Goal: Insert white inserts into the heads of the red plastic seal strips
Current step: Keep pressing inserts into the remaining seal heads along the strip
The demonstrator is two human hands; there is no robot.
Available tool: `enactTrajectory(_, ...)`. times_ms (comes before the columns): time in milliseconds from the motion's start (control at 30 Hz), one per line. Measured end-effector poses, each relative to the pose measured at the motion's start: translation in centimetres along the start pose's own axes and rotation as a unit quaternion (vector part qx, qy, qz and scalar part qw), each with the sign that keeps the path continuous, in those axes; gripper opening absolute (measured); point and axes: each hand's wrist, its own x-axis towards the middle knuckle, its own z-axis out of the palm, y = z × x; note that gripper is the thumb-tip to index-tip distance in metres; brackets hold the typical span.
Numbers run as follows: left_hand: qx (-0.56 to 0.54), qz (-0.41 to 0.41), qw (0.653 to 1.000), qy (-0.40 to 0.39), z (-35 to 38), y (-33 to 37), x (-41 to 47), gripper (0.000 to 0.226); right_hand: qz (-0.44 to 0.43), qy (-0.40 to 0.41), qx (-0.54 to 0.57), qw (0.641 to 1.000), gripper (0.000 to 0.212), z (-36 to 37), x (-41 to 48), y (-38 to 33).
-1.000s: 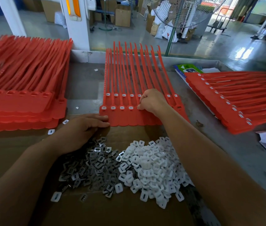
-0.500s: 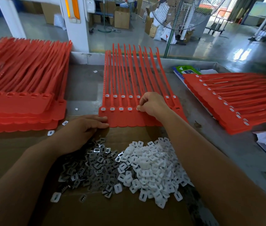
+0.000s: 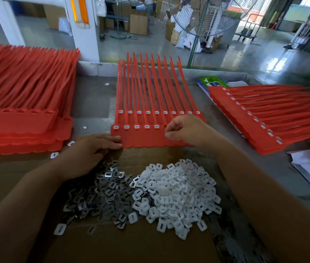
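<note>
Currently sixth head (image 3: pixel 164 126): right hand (image 3: pixel 186 130) curled, contents unclear; left hand (image 3: pixel 93 150) flat on strips (image 3: pixel 142 138). Next: white inserts (image 3: pixel 173 192) need square seating.

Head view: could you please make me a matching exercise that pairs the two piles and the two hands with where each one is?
1 white inserts
2 grey metal clips
3 left hand
4 right hand

A over the heads of the middle red sheet
B on the cardboard, the pile to the right
C fingertips touching the middle red sheet's near left corner
D on the cardboard, the pile to the left

Pairs: 1-B, 2-D, 3-C, 4-A
</note>
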Motion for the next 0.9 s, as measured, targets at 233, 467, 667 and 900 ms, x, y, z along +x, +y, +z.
enactTrajectory(233,0.003,0.001,1.0,0.003,0.0,0.0,0.0,0.043,0.011,-0.067,-0.052,0.996,0.014,-0.9,-2.5,1.2)
enactTrajectory(467,0.002,0.001,1.0,0.002,0.0,-0.1,-0.1,0.043,0.026,-0.103,-0.08,0.991,0.019,-0.5,-3.2,1.7)
enactTrajectory(667,0.006,0.003,1.0,0.0,-0.1,-0.2,-0.2,0.043,0.032,-0.086,-0.08,0.993,0.021,-0.2,-3.2,1.8)
enactTrajectory(900,0.001,0.002,1.0,-0.001,-0.1,-0.2,-0.1,0.045,0.031,-0.072,-0.035,0.996,0.018,-0.7,-3.3,2.0)
